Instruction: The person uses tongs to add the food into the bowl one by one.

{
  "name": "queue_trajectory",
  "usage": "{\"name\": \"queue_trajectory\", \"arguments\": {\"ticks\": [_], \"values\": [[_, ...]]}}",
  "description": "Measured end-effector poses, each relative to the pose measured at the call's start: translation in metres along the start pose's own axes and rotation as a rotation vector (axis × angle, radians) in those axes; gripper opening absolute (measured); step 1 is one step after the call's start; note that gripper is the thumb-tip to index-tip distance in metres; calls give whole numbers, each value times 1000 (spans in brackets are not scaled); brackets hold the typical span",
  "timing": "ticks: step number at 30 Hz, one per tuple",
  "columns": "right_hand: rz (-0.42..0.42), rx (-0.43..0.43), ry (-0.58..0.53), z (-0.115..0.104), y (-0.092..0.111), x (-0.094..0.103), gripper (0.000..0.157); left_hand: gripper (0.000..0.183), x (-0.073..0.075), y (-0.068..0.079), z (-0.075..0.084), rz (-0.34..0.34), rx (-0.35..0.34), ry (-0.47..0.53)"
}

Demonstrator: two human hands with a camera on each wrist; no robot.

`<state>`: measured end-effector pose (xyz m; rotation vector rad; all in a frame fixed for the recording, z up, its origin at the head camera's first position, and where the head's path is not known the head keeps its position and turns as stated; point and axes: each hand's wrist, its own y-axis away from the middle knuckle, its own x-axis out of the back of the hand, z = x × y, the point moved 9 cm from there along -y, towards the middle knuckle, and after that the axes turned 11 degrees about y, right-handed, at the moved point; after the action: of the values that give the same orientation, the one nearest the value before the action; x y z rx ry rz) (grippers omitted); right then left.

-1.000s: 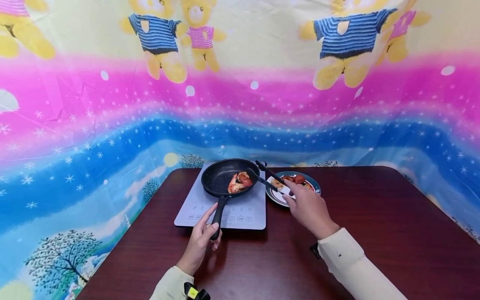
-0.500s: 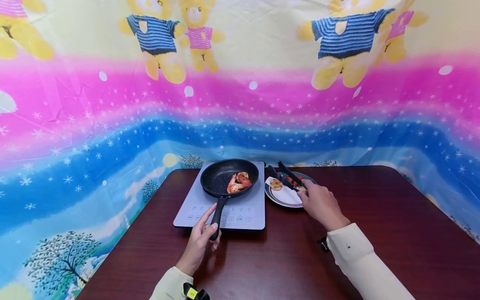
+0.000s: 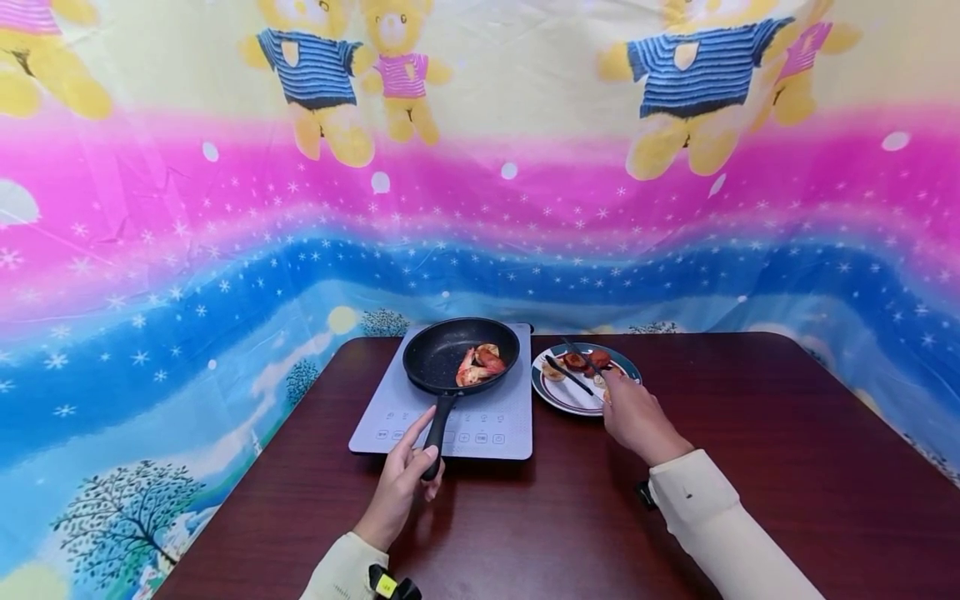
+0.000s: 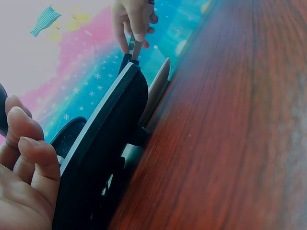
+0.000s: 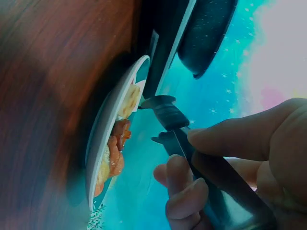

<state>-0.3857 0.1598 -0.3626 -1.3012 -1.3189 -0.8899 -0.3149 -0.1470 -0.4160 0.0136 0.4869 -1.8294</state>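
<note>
My left hand (image 3: pixel 401 483) grips the black handle (image 3: pixel 437 433) of a frying pan (image 3: pixel 431 362). In the pan lie a reddish shrimp (image 3: pixel 471 368) and browned pieces bunched at the right side. Black-tipped tongs (image 5: pixel 170 115) are held in my right hand (image 3: pixel 641 421), thumb on one side and fingers on the other. Their arms stand apart over the plate (image 3: pixel 567 404), with nothing between the tips. On that plate are a pale browned slice (image 5: pixel 128 101) at the left and reddish-brown pieces (image 5: pixel 115 155) farther back and right.
A white induction cooktop (image 3: pixel 375 417) under the pan shows a row of touch buttons at its front. The plate stands close to its right side, on a dark red wooden table (image 3: pixel 750 433). A printed bear curtain (image 3: pixel 480 200) hangs right behind the table.
My right hand has moved the tongs right, from the pan's edge to over the plate, then lowered them with their arms spread. The left hand and pan have stayed in place.
</note>
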Motion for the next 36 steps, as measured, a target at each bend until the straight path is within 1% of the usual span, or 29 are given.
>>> {"name": "queue_trajectory", "arguments": {"ticks": [5, 9, 14, 19, 21, 24, 28, 33, 36], "values": [[-22, -4, -27, 1, 1, -6, 54, 54, 0, 0, 0, 1, -6, 1], [-39, 4, -3, 0, 3, -7, 52, 54, -1, 0, 0, -3, -7, -1], [-85, -5, 37, 1, 8, -3, 49, 54, -1, 0, 1, 4, -1, -3], [-88, 0, 61, 0, 11, 2, 49, 54, 0, 0, 1, 12, 0, -4], [-86, -2, 53, 0, 10, 3, 49, 54, -1, 1, 1, 10, -2, -2], [-77, -25, 14, 1, 7, 1, 51, 54, -1, 1, 1, 7, 0, 0], [-65, -58, -32, 3, 2, -5, 52, 54, -1, 1, 0, 3, 2, 0], [-89, -72, -8, 5, 0, -13, 48, 55, -2, 1, 0, -6, 0, -5], [-102, -50, 30, 4, 2, -10, 40, 55, -1, 1, 0, -7, 1, -6]]}}
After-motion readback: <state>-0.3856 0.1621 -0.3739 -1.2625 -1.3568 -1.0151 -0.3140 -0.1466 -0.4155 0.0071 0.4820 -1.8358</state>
